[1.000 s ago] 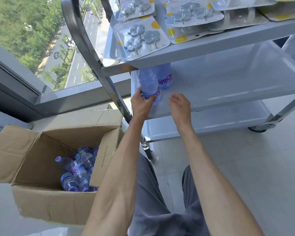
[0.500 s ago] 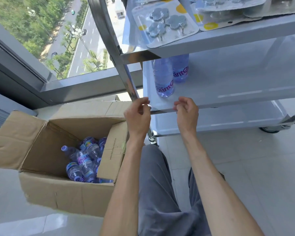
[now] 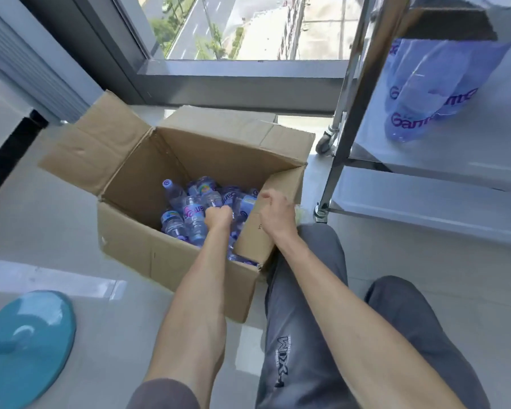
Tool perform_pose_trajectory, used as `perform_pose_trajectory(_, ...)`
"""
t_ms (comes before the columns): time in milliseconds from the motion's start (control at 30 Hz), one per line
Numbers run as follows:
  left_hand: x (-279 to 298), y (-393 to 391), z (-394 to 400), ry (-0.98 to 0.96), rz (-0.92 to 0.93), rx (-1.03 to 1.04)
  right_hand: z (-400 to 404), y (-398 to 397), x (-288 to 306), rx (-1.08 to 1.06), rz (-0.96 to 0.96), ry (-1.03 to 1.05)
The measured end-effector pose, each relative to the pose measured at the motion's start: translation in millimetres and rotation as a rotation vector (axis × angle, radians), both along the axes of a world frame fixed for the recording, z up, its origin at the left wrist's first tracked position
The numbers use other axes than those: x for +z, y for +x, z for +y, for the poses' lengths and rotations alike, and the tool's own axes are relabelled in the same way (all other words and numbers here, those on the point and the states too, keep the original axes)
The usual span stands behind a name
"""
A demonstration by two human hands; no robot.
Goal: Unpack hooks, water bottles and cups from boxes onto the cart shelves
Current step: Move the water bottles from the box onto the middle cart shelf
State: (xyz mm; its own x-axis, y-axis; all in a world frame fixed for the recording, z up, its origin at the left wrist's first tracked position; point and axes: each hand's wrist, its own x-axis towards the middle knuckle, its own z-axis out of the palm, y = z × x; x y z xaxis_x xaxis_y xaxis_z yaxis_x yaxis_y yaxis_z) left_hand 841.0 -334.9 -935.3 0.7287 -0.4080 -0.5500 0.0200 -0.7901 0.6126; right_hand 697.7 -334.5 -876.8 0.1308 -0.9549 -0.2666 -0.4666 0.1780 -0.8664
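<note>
Box flap hides right hand fingertips

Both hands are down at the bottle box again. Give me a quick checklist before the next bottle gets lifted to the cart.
1. Cardboard box open, flaps out of the way: not ok; the near right flap stands up by the right hand.
2. Bottles in the box left to unpack: ok.
3. Left hand has a firm grip on a bottle: cannot tell; fingers hidden.
4. Right hand has a bottle: cannot tell.
5. Room on the cart shelf beside the bottles on the shelf: ok.
</note>
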Motion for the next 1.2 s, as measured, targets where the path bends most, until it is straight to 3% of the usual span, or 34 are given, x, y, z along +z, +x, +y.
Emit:
perform_pose_trajectory(133,-14.7,5.4,-6.1,0.084,0.021,-0.164,-0.3,3.7,-11.9,-0.097,0.029,-0.121)
perform_pose_trajectory(400,-37.9,-1.1,-43.4,0.145,-0.115,-0.613,6.4,17.3,-13.2,-0.055,0.139,-0.310)
perform_pose_trajectory(467,-48.1,-3.6,-48.1,0.133,-0.133,-0.560,7.3,18.1,-17.9,-0.086,0.164,-0.352)
perform_pose_trajectory(633,-60.0,4.1,-48.1,0.066,-0.124,-0.192,5.9,23.2,-27.1,-0.124,0.207,-0.385)
perform_pose_trajectory(833,-44.0,15.8,-46.8,-0.090,0.330,0.046,4.5,25.7,-30.0,-0.157,0.204,-0.406)
perform_pose_trajectory(1033,-8.6,21.0,-28.4,-0.175,0.087,0.250,3.9,18.6,-20.6,-0.147,0.160,-0.297)
perform_pose_trajectory(1133,20.3,44.2,-22.3,-0.213,-0.110,0.282,-1.2,19.7,-10.5,-0.076,0.120,-0.092)
perform_pose_trajectory(1200,40.9,59.5,-16.3,-0.299,-0.177,0.357,-8.2,17.9,-0.1,-0.109,-0.021,0.045)
